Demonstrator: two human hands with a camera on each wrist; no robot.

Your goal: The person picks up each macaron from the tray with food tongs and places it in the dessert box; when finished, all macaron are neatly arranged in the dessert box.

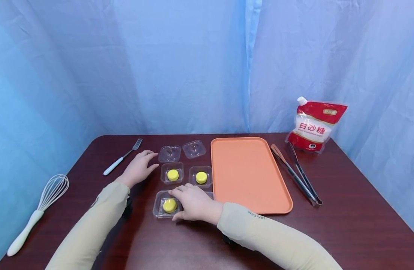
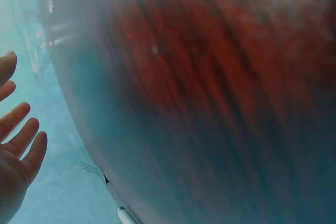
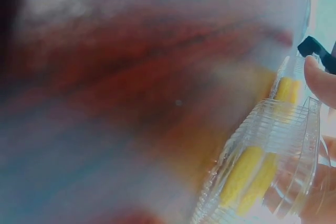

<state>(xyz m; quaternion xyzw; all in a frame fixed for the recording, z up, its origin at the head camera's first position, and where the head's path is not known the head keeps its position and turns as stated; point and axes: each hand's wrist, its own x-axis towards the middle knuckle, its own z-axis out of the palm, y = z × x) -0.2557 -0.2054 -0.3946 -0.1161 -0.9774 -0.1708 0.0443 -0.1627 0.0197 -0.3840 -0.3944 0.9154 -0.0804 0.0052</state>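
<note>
My right hand [image 1: 192,203] spans the near-left clear plastic box [image 1: 158,208]. Its fingertips are at the far rim and the thumb at the near rim, gripping the box from its right side. A yellow macaron [image 1: 169,205] lies inside. Under the palm is another clear box [image 3: 262,124] with a macaron, mostly hidden in the head view. Farther back stand two more open boxes, each with a yellow macaron [image 1: 173,174] [image 1: 201,177]. To their left, my left hand [image 1: 139,168] hovers with spread, relaxed fingers, holding nothing.
Two clear lids [image 1: 170,154] [image 1: 195,149] lie behind the boxes. An orange tray [image 1: 248,174] sits to their right, then metal tongs [image 1: 299,176] and a sugar pouch [image 1: 311,127]. At left are a fork [image 1: 122,156] and a whisk [image 1: 39,212].
</note>
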